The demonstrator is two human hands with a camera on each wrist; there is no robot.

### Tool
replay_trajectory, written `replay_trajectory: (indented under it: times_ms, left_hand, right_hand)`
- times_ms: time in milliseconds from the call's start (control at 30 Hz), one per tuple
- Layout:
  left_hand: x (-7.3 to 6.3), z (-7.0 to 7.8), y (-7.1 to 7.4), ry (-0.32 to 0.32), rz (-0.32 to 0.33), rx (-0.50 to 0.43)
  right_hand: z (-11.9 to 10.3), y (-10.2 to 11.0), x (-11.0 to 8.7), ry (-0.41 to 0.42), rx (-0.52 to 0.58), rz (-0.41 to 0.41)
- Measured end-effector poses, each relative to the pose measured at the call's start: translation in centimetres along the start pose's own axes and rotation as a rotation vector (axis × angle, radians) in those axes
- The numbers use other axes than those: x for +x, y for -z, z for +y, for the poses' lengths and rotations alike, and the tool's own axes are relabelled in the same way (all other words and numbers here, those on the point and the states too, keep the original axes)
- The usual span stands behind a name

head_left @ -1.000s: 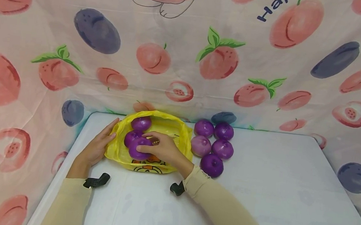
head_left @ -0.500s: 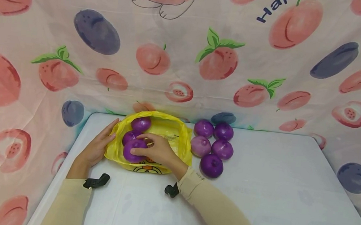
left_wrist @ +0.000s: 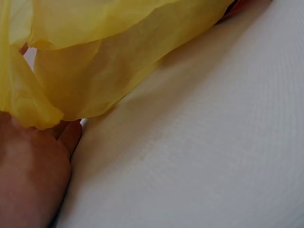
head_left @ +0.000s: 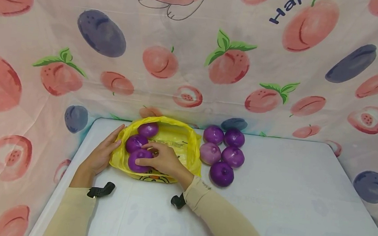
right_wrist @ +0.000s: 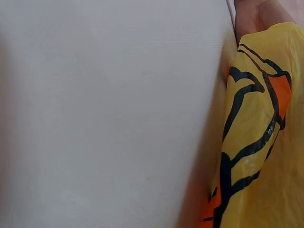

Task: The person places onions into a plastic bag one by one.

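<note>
head view: bright, even, sides stretched | balls (head_left: 213, 135): small glints | wrist views: dimmer, soft | bag (left_wrist: 118, 76): blurry brownish shadow on table (left_wrist: 213, 142)

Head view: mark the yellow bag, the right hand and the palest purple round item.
Yellow bag (head_left: 193, 146): head view, side wall nearest the loose group.
Right hand (head_left: 167, 160): head view, back of the hand.
Palest purple round item (head_left: 210, 154): head view, middle of its upper surface.
</note>
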State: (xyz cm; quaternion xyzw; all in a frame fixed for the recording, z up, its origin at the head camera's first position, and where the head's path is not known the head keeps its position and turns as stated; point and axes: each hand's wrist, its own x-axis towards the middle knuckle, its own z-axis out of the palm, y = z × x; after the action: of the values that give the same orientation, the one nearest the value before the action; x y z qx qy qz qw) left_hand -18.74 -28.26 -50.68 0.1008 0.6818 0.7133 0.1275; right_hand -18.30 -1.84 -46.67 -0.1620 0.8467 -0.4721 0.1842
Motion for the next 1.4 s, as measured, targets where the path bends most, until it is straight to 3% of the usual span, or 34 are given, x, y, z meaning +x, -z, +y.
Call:
replay_trajectory:
  times_ms: [500, 1400]
  left_hand:
    - [-0.04, 0.02, -0.08, -0.006, -0.001, 0.003]
    - [0.20, -0.20, 0.04, 0.015, 0.020, 0.042]
  right_hand:
    - [0.07, -0.54, 0.32, -0.014, -0.043, -0.025]
    - [0.35, -0.88, 0.52, 0.035, -0.135, -0.020]
